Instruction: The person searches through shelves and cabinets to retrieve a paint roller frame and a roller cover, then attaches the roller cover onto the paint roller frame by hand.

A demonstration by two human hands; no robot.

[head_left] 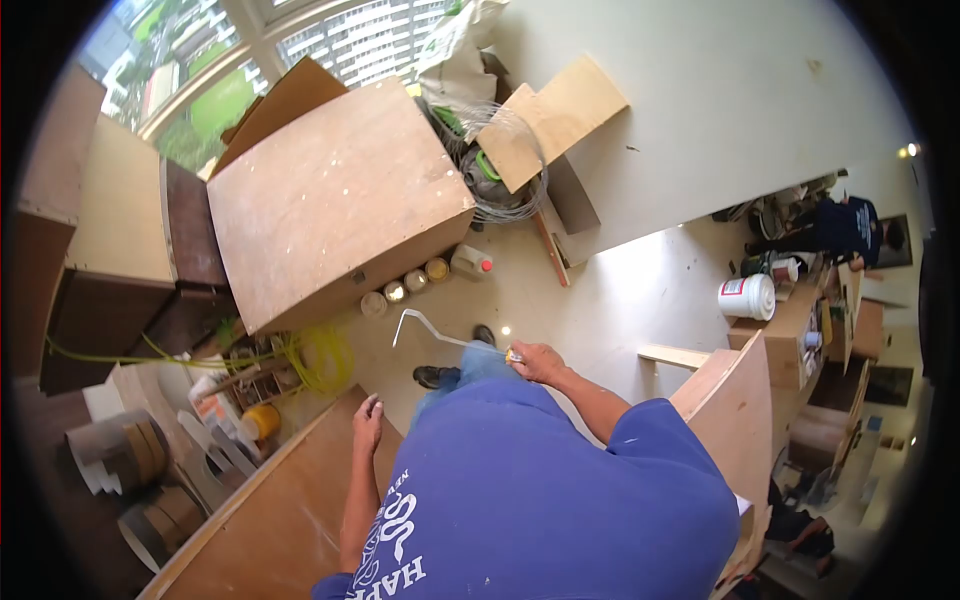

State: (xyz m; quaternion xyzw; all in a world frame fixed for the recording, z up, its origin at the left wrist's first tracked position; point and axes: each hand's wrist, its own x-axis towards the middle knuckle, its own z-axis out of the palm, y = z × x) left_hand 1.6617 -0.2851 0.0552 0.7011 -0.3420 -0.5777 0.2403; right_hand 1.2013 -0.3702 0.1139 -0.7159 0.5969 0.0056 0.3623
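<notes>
My right hand (540, 362) is closed around the handle of a thin, white, bent rod (437, 333), which looks like a bare paint roller frame. The rod reaches left over the floor, its end bent downward. My left hand (368, 425) is raised above a brown wooden panel (290, 490), fingertips pressed together; whatever may be between them is too small to make out. Beneath the rod, shoes (430, 377) stand on the pale floor. Jars (396, 291) and a jug with a red cap (470, 262) line the side of a large wooden box (330, 200).
Yellow hose (320, 358) lies coiled at the left. Boards (555, 115) and coiled wire (525, 205) are beyond the box. A wooden panel (735, 390) stands close on the right, near a white bucket (747, 297). Another person (845, 225) is farther back at the right.
</notes>
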